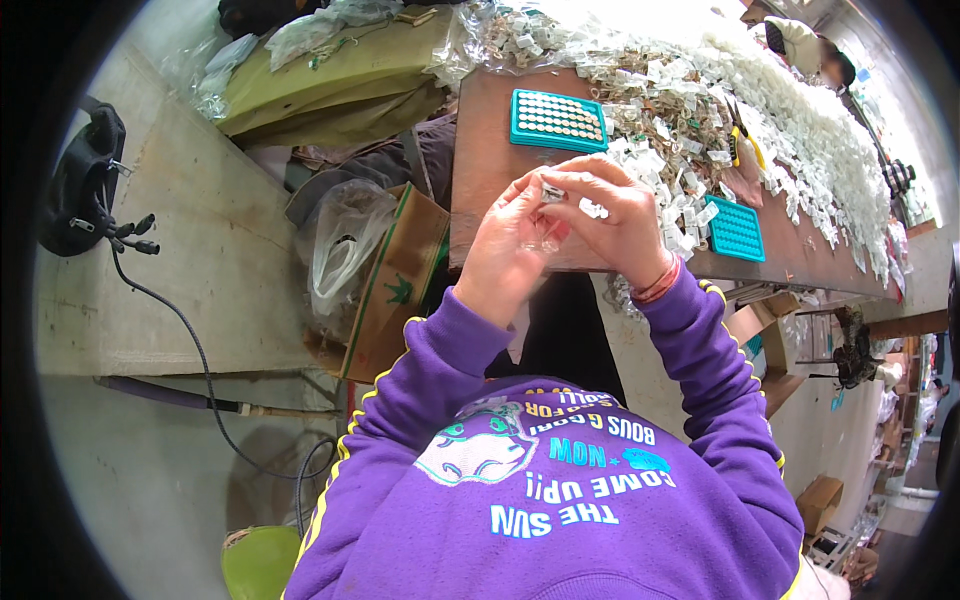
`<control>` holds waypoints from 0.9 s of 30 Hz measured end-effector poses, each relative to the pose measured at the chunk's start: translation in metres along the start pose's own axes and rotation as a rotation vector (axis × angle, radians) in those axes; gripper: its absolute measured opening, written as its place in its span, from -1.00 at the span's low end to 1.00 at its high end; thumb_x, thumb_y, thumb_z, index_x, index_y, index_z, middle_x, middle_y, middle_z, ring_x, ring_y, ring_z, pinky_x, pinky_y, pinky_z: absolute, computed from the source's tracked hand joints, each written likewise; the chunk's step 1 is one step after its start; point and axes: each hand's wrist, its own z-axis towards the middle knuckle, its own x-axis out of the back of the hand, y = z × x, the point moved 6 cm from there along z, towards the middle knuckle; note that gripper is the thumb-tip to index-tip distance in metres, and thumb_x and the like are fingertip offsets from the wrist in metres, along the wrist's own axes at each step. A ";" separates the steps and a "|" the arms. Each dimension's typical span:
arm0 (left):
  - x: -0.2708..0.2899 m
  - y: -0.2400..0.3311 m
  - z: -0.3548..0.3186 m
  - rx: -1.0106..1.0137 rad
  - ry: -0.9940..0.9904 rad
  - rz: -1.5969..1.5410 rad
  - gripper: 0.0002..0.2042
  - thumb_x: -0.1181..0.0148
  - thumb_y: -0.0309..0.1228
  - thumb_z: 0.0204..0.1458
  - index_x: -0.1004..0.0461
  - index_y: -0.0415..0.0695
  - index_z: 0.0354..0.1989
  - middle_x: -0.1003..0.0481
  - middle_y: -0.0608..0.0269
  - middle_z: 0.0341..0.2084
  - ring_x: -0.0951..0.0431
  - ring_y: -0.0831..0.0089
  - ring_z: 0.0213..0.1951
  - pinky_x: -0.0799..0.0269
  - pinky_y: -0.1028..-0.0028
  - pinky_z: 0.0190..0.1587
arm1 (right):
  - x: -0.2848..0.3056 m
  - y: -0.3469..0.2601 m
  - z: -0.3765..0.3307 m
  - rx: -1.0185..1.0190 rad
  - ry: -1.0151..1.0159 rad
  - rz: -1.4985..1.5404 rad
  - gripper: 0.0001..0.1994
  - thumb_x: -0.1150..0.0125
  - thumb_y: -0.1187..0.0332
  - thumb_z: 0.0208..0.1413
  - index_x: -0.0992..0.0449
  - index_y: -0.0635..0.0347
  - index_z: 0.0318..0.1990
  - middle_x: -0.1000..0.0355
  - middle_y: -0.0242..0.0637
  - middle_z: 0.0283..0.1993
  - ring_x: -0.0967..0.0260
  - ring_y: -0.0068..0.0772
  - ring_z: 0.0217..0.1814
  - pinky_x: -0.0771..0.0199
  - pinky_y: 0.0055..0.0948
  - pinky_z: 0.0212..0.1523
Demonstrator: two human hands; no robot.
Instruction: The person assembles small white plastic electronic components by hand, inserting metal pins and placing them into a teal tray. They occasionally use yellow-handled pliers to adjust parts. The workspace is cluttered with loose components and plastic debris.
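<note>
Head view: the left hand (510, 245) and the right hand (612, 215) meet above the near edge of a brown wooden table (480, 170), with the fingertips (540, 190) of both hands pinched together on a small clear plastic piece (553, 193) held between them. Just beyond the fingers lies a teal tray (558, 120) filled with rows of small round parts, and a second teal tray (735, 228) sits to the right of the right hand. A long heap of white plastic pieces (760, 110) spreads beyond and to the right of the fingers, and a cardboard box (395, 285) lined with a clear bag stands below and left of the left hand.
</note>
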 end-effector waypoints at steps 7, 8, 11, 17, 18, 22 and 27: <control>0.007 -0.016 0.000 0.155 0.007 -0.228 -0.77 -0.05 -0.33 0.22 -0.36 -0.12 -0.01 -0.44 0.28 -0.15 -0.44 0.42 -0.05 -0.35 0.30 0.09 | -0.002 -0.003 -0.006 0.047 -0.072 -0.090 -0.68 -0.29 0.47 -0.05 -0.54 0.14 -0.07 -0.45 -0.29 -0.16 -0.47 -0.37 -0.24 -0.54 -0.47 -0.25; 0.004 -0.013 -0.001 0.124 -0.030 -0.173 -0.78 -0.05 -0.35 0.22 -0.36 -0.13 -0.01 -0.45 0.27 -0.15 -0.45 0.43 -0.06 -0.35 0.32 0.08 | -0.002 -0.003 -0.006 0.050 -0.070 -0.102 -0.69 -0.28 0.48 -0.05 -0.54 0.14 -0.08 -0.45 -0.29 -0.17 -0.48 -0.38 -0.26 -0.54 -0.48 -0.27; -0.004 -0.002 -0.007 -0.002 -0.063 0.092 -0.78 -0.03 -0.38 0.21 -0.37 -0.16 -0.01 -0.47 0.22 -0.15 -0.46 0.48 -0.09 -0.36 0.39 0.06 | -0.001 0.001 -0.006 -0.010 -0.060 -0.121 -0.73 -0.27 0.50 -0.06 -0.54 0.14 -0.14 -0.46 -0.31 -0.21 -0.48 -0.42 -0.31 -0.55 -0.50 -0.31; -0.005 0.012 -0.012 -0.224 0.080 0.623 -0.75 -0.07 -0.42 0.15 -0.40 -0.26 -0.04 -0.52 0.22 -0.21 -0.50 0.59 -0.21 -0.41 0.54 -0.07 | -0.001 0.003 -0.007 -0.047 -0.082 -0.083 -0.77 -0.27 0.50 -0.08 -0.53 0.15 -0.19 -0.45 -0.32 -0.27 -0.47 -0.47 -0.35 -0.53 -0.53 -0.36; -0.003 0.012 -0.012 -0.215 0.086 0.602 -0.75 -0.10 -0.43 0.14 -0.41 -0.28 -0.05 -0.51 0.23 -0.20 -0.51 0.59 -0.22 -0.43 0.54 -0.08 | -0.002 0.004 -0.007 -0.046 -0.095 -0.071 -0.77 -0.27 0.50 -0.08 -0.53 0.15 -0.19 -0.45 -0.32 -0.28 -0.47 -0.46 -0.36 -0.53 -0.53 -0.37; 0.004 0.010 -0.009 -0.154 0.052 0.569 -0.76 -0.11 -0.45 0.14 -0.42 -0.28 -0.05 -0.51 0.23 -0.19 -0.51 0.56 -0.20 -0.45 0.53 -0.07 | -0.003 0.008 -0.013 -0.042 -0.040 -0.070 -0.78 -0.28 0.51 -0.09 -0.53 0.18 -0.21 -0.47 -0.30 -0.30 -0.47 -0.41 -0.37 -0.51 -0.51 -0.37; 0.012 -0.005 -0.005 -0.061 -0.005 0.073 -0.74 -0.11 -0.42 0.17 -0.39 -0.25 -0.01 -0.49 0.20 -0.18 -0.51 0.50 -0.17 -0.46 0.48 -0.07 | -0.014 0.012 -0.025 -0.085 0.127 -0.079 -0.77 -0.32 0.51 -0.11 -0.56 0.21 -0.22 -0.51 -0.22 -0.23 -0.51 -0.29 -0.28 -0.53 -0.45 -0.30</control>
